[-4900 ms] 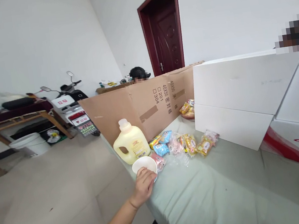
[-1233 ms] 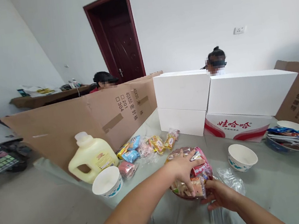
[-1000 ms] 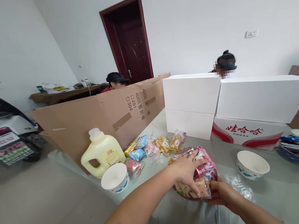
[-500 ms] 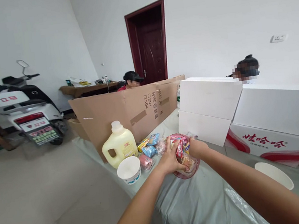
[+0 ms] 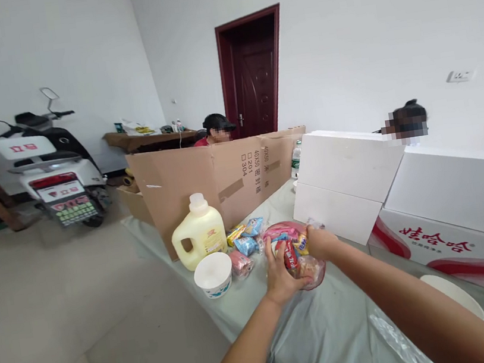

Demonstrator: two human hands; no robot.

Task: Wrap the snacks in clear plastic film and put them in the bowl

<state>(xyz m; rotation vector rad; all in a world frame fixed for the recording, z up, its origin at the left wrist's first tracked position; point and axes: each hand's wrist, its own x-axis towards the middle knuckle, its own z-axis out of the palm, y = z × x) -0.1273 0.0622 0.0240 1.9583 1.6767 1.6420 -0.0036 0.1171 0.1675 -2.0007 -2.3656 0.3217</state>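
A see-through pink dish (image 5: 317,283) full of wrapped snacks rests on the cloth-covered table. My left hand (image 5: 282,275) is curled around snack packets in it, among them a red packet (image 5: 290,257), with the thumb at the near side. At the dish's right side my right hand (image 5: 321,243) is closed beside a yellow packet (image 5: 301,244); its fingertips are hidden, so its hold is unclear. Left of the dish lie blue snack packets (image 5: 245,245) and a pink packet (image 5: 240,264). Beside these stand a white paper bowl (image 5: 213,274) and a pale yellow detergent jug (image 5: 202,235).
A cardboard sheet (image 5: 182,178) stands upright behind the jug. White boxes (image 5: 342,161) are stacked at the right, near a white oval dish (image 5: 454,296). A water bottle (image 5: 296,159) stands behind. Two people sit beyond the barriers; a scooter (image 5: 56,177) is parked left.
The view has shifted slightly. My left hand has moved a little to the left over the packets, and more of the pink dish shows between my hands. My right hand stays at the dish's right side.
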